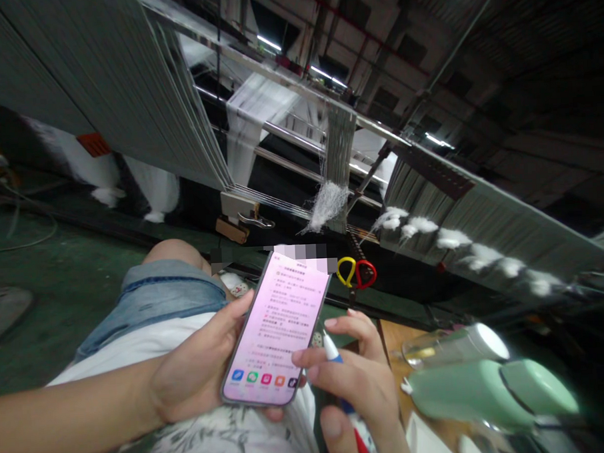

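Note:
My left hand (203, 368) is wrapped round a smartphone (277, 334), its thumb along the left edge. The lit screen shows lines of text on pink and a row of app icons at the bottom. Over the phone's lower right edge, my right hand (366, 384) reaches with a fingertip on or just above the screen. A pen (331, 349) with a white tip and blue and red parts is tucked between that hand's fingers. Past the phone hang scissors (357, 272) with one yellow and one red handle loop.
A loom-like frame with stretched grey threads (141, 93) crosses the view, white yarn bunches (453, 238) hanging below it. On the right, a wooden surface (399, 336) bears a green bottle (464, 393) and a clear bottle (437, 347). Green floor (78, 263) lies left.

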Demonstrator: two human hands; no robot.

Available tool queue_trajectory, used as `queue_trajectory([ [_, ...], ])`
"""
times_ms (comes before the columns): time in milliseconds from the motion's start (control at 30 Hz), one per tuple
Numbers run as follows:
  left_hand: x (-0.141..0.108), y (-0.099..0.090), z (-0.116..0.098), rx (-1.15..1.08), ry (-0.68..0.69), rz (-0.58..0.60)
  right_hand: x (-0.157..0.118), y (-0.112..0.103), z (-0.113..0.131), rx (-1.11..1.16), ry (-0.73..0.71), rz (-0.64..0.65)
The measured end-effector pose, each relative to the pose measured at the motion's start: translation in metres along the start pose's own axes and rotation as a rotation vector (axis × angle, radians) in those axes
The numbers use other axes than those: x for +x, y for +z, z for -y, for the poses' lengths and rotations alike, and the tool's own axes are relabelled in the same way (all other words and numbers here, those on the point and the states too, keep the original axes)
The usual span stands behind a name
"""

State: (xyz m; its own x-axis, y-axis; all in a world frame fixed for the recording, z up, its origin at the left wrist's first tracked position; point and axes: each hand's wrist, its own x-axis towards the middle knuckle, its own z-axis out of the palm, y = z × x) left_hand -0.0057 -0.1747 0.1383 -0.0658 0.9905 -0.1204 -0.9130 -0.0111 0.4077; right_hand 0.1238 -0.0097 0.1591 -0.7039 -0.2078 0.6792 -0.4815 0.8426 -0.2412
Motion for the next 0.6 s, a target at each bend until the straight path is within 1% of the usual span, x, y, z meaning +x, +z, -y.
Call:
queue_trajectory([
  [133, -0.001, -0.0011, 0.0004, -0.004, -0.008, -0.031, -0.0002, -0.0001, -0.0003, -0.007, -0.001, 0.004],
  [333, -0.0007, 0.0025, -0.001, -0.001, 0.0, -0.004, -0.0008, 0.0008, -0.0001, -0.011, -0.004, -0.011],
  [433, -0.0012, 0.0024, -0.001, -0.005, 0.003, -0.013, -0.0007, 0.0003, 0.0004, -0.015, 0.01, 0.014],
  [600, -0.0014, 0.0005, -0.0001, 0.003, 0.003, -0.019, -0.0004, 0.0015, 0.0, -0.019, -0.006, -0.009],
])
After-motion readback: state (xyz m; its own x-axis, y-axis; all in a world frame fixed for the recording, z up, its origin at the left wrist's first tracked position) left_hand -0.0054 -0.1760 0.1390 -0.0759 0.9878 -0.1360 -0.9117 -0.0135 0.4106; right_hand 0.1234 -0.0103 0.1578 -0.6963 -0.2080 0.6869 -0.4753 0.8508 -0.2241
